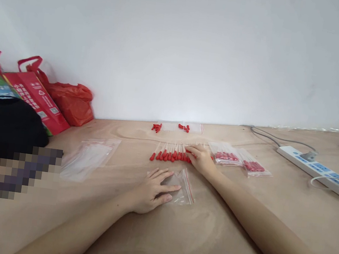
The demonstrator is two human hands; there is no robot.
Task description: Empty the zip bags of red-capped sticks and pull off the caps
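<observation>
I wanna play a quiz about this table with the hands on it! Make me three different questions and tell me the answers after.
1. True or false: the left hand rests on a clear zip bag.
2. Which hand is at the row of red-tipped sticks?
A) left hand
B) right hand
C) neither
3. Fill in: the grey plug sits in the white ____ with blue sockets.

Key: 1 true; 2 B; 3 power strip.

Bare wood lies open left of the power strip (317,168).
</observation>
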